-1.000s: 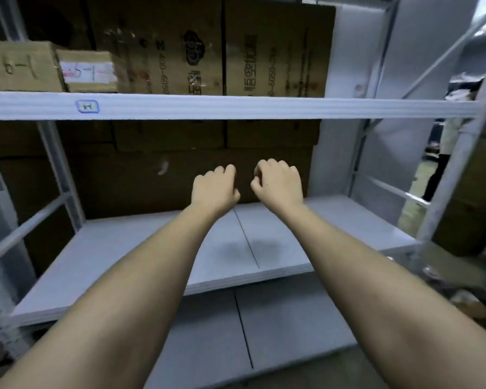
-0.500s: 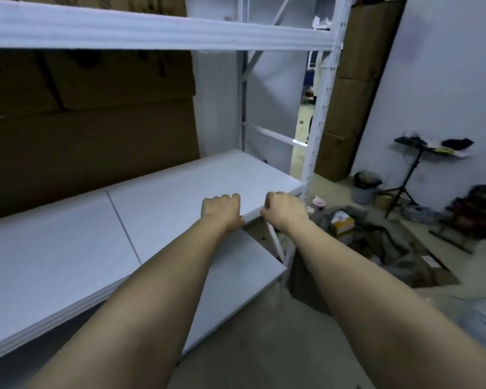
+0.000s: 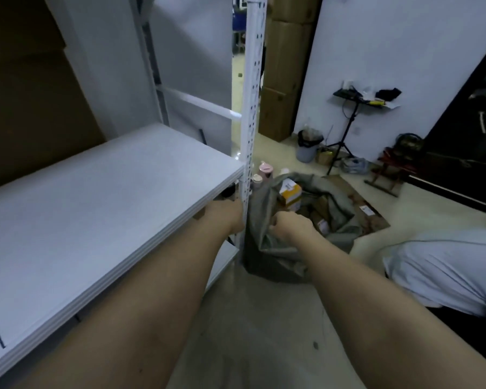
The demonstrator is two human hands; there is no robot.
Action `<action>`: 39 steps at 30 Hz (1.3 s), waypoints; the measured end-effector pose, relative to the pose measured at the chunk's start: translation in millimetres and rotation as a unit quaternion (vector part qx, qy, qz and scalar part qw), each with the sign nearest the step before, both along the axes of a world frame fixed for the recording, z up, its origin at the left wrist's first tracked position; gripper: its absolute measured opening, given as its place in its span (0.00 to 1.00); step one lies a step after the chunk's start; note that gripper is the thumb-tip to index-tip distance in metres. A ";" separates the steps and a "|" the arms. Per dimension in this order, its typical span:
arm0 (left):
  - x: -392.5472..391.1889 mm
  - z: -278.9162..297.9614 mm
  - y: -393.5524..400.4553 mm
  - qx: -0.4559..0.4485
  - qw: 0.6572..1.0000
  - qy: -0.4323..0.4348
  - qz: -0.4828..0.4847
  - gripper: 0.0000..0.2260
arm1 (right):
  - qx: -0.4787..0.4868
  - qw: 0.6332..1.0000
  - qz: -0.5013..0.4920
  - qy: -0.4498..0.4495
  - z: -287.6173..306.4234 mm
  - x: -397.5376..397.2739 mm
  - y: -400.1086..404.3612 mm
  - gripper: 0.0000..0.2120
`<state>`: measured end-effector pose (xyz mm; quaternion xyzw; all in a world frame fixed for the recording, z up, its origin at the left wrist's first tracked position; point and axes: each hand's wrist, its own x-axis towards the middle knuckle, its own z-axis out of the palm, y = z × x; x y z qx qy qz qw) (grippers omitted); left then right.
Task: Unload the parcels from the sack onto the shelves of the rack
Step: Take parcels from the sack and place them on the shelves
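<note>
A grey-green sack point(image 3: 267, 256) stands open on the floor at the foot of the rack's white corner post point(image 3: 250, 108). Inside it lie a white and yellow boxed parcel point(image 3: 291, 193) and brown parcels with labels point(image 3: 321, 224). My right hand point(image 3: 289, 226) hovers over the sack's mouth at its near rim, fingers curled, with no parcel in it. My left hand point(image 3: 225, 217) reaches under the edge of the bare white shelf point(image 3: 96, 197); the post hides its fingers.
A white sack point(image 3: 446, 270) lies on the floor at the right. Behind the grey sack are a pink bottle point(image 3: 265, 169), a bin point(image 3: 307, 147), a tripod stand point(image 3: 348, 130) and stacked cardboard boxes point(image 3: 284, 66). Flat cardboard point(image 3: 362, 203) lies beside the sack.
My view swung right and down from the shelf to the sack on the floor. Both hands dropped from shelf height to the sack's mouth by the post.
</note>
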<state>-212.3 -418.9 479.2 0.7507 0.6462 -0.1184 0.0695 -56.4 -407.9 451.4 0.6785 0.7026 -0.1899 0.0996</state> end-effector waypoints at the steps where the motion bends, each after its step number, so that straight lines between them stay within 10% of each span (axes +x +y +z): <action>1: 10.0 -5.3 10.7 -0.017 1.000 -0.004 -0.007 0.20 | -0.009 1.000 -0.002 0.001 -4.8 11.0 7.9 0.18; 19: 184.9 -54.2 176.2 -0.125 0.990 0.004 0.058 0.21 | -0.057 0.994 0.061 -0.064 -49.3 196.9 204.3 0.13; 39: 223.3 -118.1 365.4 -0.159 0.985 -0.040 0.054 0.24 | -0.104 0.990 0.070 -0.065 -108.0 233.1 384.0 0.14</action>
